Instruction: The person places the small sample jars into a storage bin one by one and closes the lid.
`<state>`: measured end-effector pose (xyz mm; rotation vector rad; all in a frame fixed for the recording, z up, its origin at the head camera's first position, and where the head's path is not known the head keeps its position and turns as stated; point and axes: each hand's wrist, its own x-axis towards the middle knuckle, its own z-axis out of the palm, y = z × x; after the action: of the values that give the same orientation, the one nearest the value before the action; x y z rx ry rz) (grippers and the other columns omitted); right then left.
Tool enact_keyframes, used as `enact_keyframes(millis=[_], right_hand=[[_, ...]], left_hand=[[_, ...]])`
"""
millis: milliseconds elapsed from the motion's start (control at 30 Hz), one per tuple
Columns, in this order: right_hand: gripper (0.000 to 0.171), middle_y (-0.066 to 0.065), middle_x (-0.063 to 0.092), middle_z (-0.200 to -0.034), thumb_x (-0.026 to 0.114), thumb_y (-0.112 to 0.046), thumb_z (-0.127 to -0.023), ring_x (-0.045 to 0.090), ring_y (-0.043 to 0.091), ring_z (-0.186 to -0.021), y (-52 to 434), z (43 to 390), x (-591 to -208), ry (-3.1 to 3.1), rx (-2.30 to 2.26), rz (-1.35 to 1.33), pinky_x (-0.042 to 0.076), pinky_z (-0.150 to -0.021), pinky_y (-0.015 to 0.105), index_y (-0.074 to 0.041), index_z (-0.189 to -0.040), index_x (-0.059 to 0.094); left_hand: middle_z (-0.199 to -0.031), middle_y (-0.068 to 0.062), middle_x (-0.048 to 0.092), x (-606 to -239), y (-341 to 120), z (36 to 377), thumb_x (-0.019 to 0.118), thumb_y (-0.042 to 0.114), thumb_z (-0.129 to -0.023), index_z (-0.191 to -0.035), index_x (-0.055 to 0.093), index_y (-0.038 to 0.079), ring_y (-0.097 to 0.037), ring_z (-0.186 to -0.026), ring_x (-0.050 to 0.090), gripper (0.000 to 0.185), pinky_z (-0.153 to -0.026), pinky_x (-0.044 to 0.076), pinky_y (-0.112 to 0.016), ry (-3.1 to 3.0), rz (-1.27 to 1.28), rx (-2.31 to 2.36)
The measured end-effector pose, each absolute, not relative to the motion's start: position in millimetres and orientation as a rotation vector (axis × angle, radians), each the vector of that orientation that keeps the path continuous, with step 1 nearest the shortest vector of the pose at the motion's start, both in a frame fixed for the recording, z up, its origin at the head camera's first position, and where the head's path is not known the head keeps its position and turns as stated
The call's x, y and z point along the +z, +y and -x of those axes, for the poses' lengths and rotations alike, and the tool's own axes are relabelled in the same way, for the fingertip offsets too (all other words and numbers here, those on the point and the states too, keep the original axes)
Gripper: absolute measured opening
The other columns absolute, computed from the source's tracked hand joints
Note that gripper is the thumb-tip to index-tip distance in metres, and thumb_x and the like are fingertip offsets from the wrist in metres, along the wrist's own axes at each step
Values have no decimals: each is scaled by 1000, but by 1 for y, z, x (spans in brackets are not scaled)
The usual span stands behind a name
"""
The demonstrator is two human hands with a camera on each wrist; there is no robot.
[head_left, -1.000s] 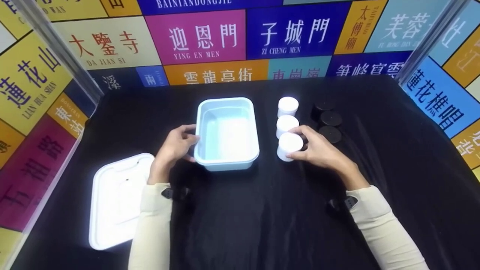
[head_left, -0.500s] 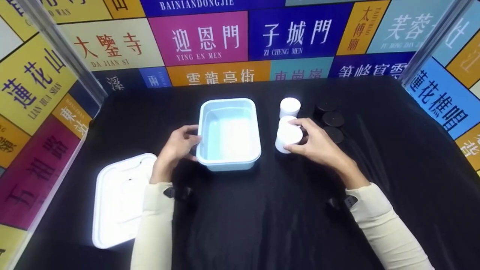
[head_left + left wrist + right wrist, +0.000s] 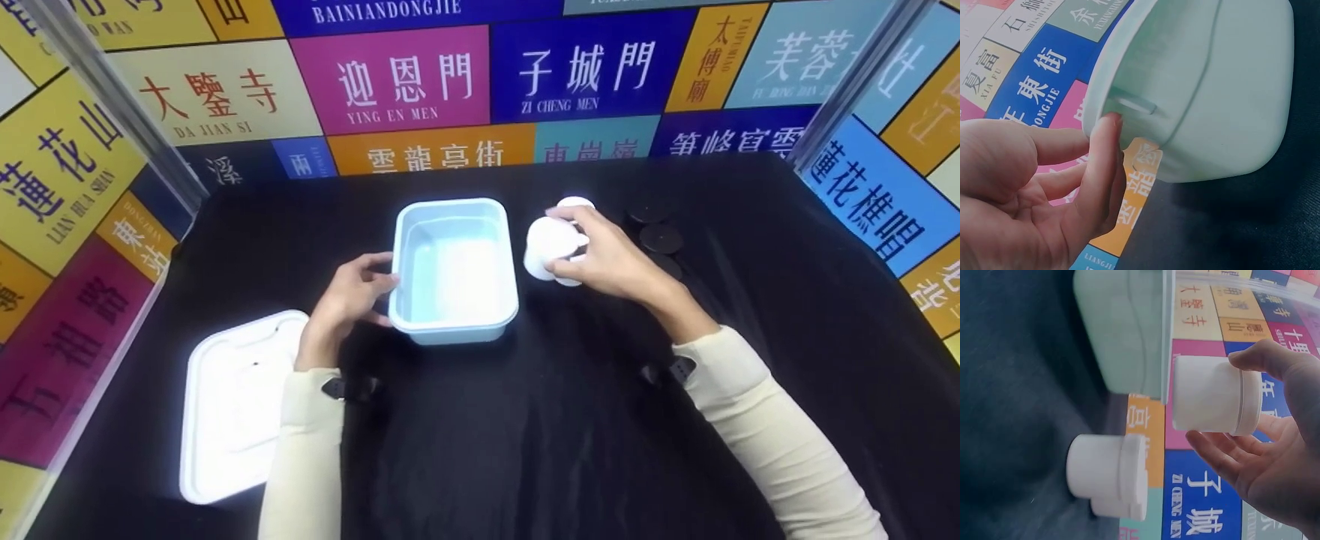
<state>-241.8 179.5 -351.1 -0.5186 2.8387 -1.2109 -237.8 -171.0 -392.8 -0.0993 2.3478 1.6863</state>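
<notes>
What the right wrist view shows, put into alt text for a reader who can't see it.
A person's right grip holds a white lidded jar above a dark cloth, near a pale green tub. Two more white jars stand on the cloth, one partly hidden, with colored panels bearing Chinese characters behind; the picture is turned sideways.

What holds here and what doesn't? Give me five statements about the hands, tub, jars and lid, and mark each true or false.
1. The right hand holds a white jar. True.
2. The white lid lies left of the tub. True.
3. The left hand holds the white lid. False: it grips the tub's rim.
4. The held jar is inside the tub. False: it is outside, beside it.
5. Black containers sit right of the held jar. True.
</notes>
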Motion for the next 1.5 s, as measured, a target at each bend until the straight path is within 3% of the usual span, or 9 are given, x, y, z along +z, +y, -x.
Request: enact_keyframes(millis=[200, 400, 767, 1233, 1500], right_hand=[[80, 15, 48, -149, 82, -24, -81, 50, 36, -133, 165, 252, -339, 2778, -1193, 495, 45, -114, 49, -9, -149, 43], [71, 16, 52, -141, 82, -19, -79, 50, 31, -121, 153, 268, -329, 2776, -1101, 545, 44, -111, 47, -5, -142, 51], [67, 16, 54, -135, 83, -18, -77, 50, 31, -121, 121, 289, -316, 2792, -972, 599, 43, -113, 48, -7, -137, 54], [67, 18, 51, -141, 77, -12, -79, 50, 32, -124, 92, 309, -312, 2752, -838, 594, 43, -115, 45, -3, -140, 49], [70, 18, 52, -142, 80, -15, -81, 49, 32, -130, 73, 319, -312, 2762, -795, 542, 41, -119, 43, 0, -141, 47]], left_hand=[[-125, -24, 61, -392, -171, 237, 56, 12, -101, -148, 44, 7, -22, -87, 69, 49, -55, 65, -34, 2335, 118, 1679], [-122, -23, 62, -390, -171, 239, 58, 13, -101, -148, 45, 9, -22, -87, 68, 49, -56, 65, -34, 2331, 128, 1682], [-121, -24, 62, -391, -173, 238, 59, 13, -101, -148, 45, 9, -22, -87, 69, 50, -58, 66, -36, 2312, 146, 1691], [-121, -23, 63, -392, -172, 238, 58, 12, -101, -148, 45, 9, -21, -85, 68, 49, -59, 66, -37, 2307, 150, 1706], [-117, -22, 63, -392, -171, 239, 58, 12, -101, -147, 46, 9, -21, -84, 69, 49, -58, 66, -37, 2300, 150, 1720]])
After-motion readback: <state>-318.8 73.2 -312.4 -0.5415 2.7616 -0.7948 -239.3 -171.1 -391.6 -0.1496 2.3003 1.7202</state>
